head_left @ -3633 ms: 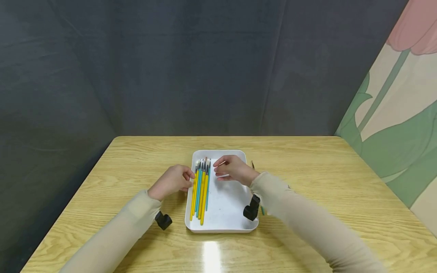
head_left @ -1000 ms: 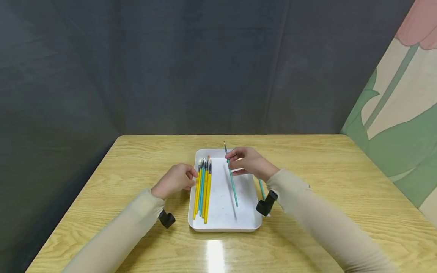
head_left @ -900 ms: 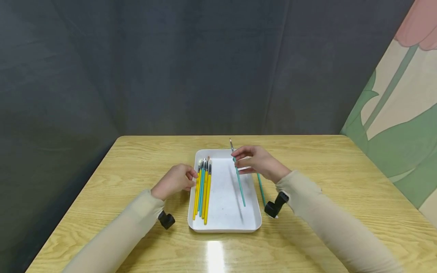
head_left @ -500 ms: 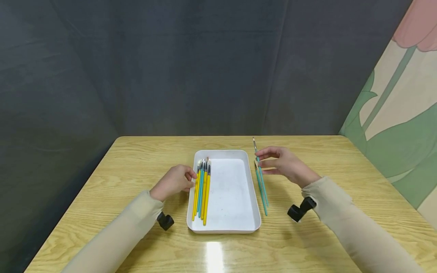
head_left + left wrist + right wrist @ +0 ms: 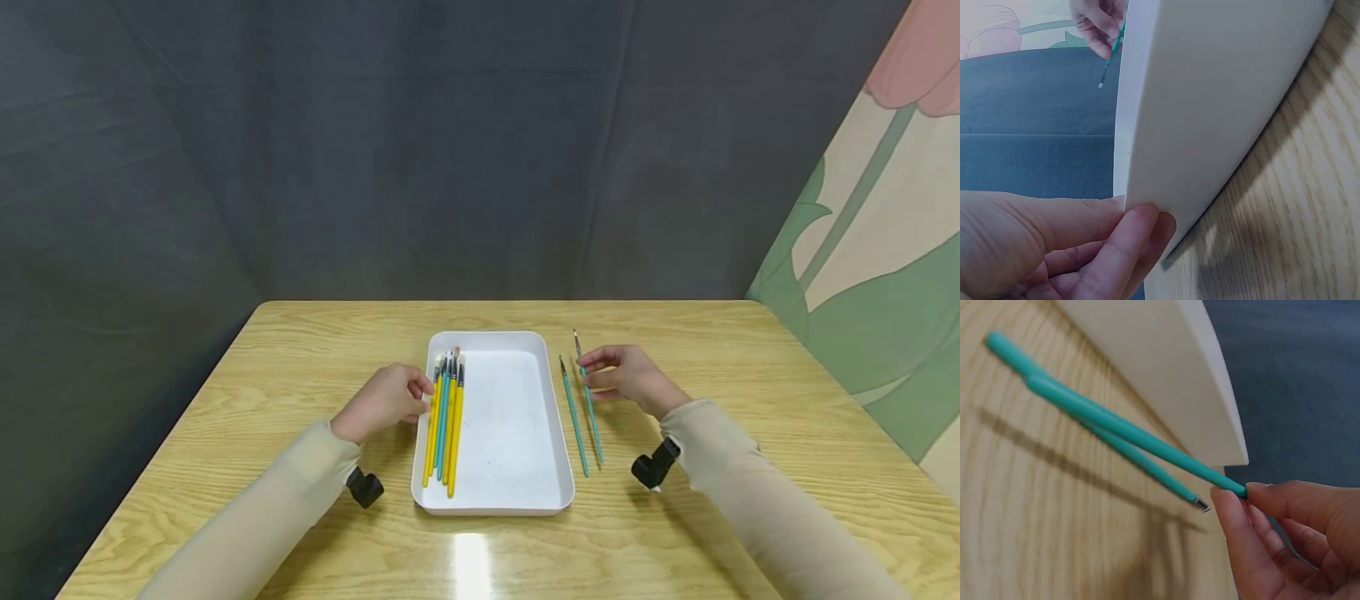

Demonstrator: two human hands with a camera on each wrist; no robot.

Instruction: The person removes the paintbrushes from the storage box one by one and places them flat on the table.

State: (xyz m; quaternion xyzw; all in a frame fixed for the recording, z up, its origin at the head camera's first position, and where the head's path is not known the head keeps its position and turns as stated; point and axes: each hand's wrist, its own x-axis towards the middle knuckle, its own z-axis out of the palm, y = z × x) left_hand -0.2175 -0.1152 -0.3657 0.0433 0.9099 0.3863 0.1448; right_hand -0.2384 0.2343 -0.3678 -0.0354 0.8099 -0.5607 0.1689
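Note:
My right hand (image 5: 630, 379) pinches a turquoise paintbrush (image 5: 592, 421) near its ferrule, bristles pointing away from me. In the right wrist view, thumb and fingertip meet on its handle (image 5: 1129, 430), and its shadow lies apart from it on the table. Just left of it, a second turquoise paintbrush (image 5: 573, 425) lies on the table beside the white tray (image 5: 513, 433). My left hand (image 5: 386, 402) grips the tray's left rim; the left wrist view shows thumb and fingers on either side of the tray wall (image 5: 1179, 112). Several yellow paintbrushes (image 5: 455, 437) and turquoise ones (image 5: 442, 425) lie along the tray's left side.
The wooden table (image 5: 300, 533) extends around the tray on all sides. A dark curtain (image 5: 450, 150) hangs behind it, and a wall with a painted flower (image 5: 885, 333) stands at the right. A light reflection shows in front of the tray.
My right hand has taken a turquoise paintbrush from the tray, carried it right across the rim and lowered it over the table. My left hand has stayed at the tray's left rim.

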